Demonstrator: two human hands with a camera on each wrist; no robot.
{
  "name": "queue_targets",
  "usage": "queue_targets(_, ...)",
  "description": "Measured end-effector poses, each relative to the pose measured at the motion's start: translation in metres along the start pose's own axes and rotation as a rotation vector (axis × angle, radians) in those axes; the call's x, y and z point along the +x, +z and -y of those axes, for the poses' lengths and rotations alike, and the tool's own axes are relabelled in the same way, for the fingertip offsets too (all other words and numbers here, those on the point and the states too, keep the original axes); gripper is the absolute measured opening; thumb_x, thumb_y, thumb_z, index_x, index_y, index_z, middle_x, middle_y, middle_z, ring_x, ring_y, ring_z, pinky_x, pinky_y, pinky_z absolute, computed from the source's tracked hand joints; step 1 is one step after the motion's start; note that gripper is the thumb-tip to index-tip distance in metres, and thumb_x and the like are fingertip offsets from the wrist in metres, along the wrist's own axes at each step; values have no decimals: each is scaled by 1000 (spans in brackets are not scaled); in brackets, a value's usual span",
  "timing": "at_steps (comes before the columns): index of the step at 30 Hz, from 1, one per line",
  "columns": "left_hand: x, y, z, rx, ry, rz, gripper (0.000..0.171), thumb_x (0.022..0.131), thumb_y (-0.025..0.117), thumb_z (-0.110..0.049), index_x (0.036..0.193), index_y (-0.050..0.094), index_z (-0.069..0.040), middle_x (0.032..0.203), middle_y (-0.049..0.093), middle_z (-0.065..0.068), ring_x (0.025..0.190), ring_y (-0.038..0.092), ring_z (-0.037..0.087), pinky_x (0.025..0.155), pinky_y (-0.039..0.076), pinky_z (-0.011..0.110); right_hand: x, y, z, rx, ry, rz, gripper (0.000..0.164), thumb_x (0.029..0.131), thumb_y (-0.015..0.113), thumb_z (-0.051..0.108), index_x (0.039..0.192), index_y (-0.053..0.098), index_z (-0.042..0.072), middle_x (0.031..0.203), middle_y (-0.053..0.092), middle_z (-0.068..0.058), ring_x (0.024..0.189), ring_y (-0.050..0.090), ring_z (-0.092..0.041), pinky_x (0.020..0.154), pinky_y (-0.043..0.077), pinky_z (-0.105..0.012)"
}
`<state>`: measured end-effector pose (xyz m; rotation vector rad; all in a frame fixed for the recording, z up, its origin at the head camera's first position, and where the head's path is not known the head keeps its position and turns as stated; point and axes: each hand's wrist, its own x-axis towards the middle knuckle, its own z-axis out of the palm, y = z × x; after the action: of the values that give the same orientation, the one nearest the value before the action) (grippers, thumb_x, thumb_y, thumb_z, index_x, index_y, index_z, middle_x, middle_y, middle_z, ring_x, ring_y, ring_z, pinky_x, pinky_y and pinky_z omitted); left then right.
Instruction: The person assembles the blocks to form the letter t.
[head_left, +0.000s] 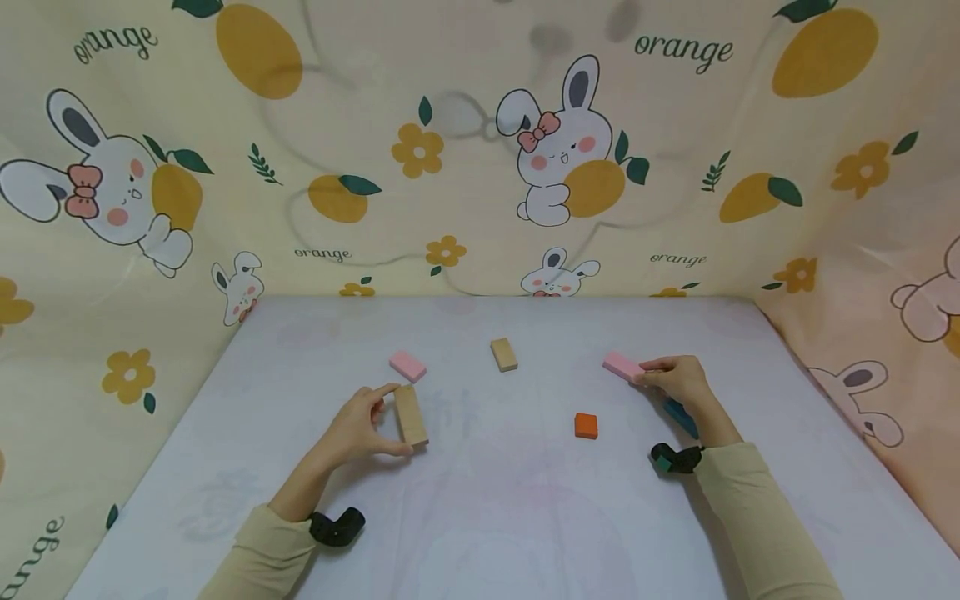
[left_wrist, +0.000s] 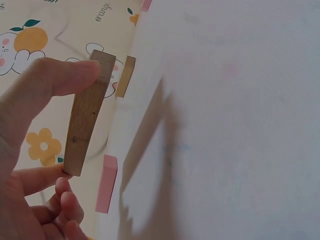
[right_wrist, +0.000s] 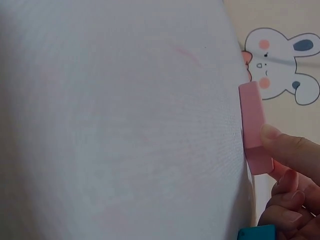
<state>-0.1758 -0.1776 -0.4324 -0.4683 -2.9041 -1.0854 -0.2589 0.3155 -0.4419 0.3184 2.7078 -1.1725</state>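
My left hand (head_left: 362,429) pinches a long plain wooden block (head_left: 411,415) by its two ends, thumb at the near end and a finger at the far end. In the left wrist view that wooden block (left_wrist: 90,115) is held off the table, its shadow lying to the right. My right hand (head_left: 678,379) pinches a pink block (head_left: 621,367) at its near end between thumb and finger. The right wrist view shows this pink block (right_wrist: 254,122) at the table surface. Under the right hand lies a blue block (head_left: 681,417), partly hidden by the hand and wrist.
A second pink block (head_left: 407,366) lies just beyond the left hand. Farther right is a smaller wooden block (head_left: 504,354). An orange block (head_left: 586,426) sits left of the right wrist. Patterned cloth (head_left: 465,225) rises behind the white table (head_left: 495,517).
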Motion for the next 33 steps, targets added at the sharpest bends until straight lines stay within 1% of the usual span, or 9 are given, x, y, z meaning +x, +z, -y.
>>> queue_targets(4,3,3,-1,-8,12,4,88,55,93,-25,130,55,1,81,47,10,77,40,14,64,31,19,0,0,1,-1,3,8,50,87,71,27,125,60,-4,114,56,-18,83,46,-16,63,41,-22)
queue_targets(11,7,10,-6,-22,62,-1,89,54,93,-24,130,55,2,79,46,9,74,39,12,63,30,18,-1,-1,1,1,19,19,51,88,71,28,126,60,-4,125,55,-24,89,47,-19,65,42,-22)
queue_targets(15,9,13,-10,-34,81,4,90,54,93,-24,131,55,3,80,47,10,75,40,13,64,31,17,-1,-2,1,0,25,28,53,88,71,29,127,59,-4,129,53,-26,93,47,-21,66,42,-22)
queue_targets(23,13,21,-17,-43,95,29,90,55,93,-25,131,54,3,81,47,10,76,40,13,64,31,17,-1,-1,2,6,30,34,53,88,70,29,128,58,-4,133,51,-28,95,47,-22,68,42,-21)
queue_targets(28,17,26,-20,-53,112,36,90,54,93,-25,131,55,3,81,49,11,76,41,14,65,32,17,-2,0,2,5,19,20,52,88,70,28,128,58,-5,131,52,-27,94,47,-22,67,42,-21)
queue_targets(33,20,31,-24,-61,112,65,90,55,93,-25,132,54,1,81,49,11,77,40,14,65,31,17,-2,0,1,-3,3,7,52,88,70,27,126,59,-5,128,54,-26,89,48,-18,66,42,-21)
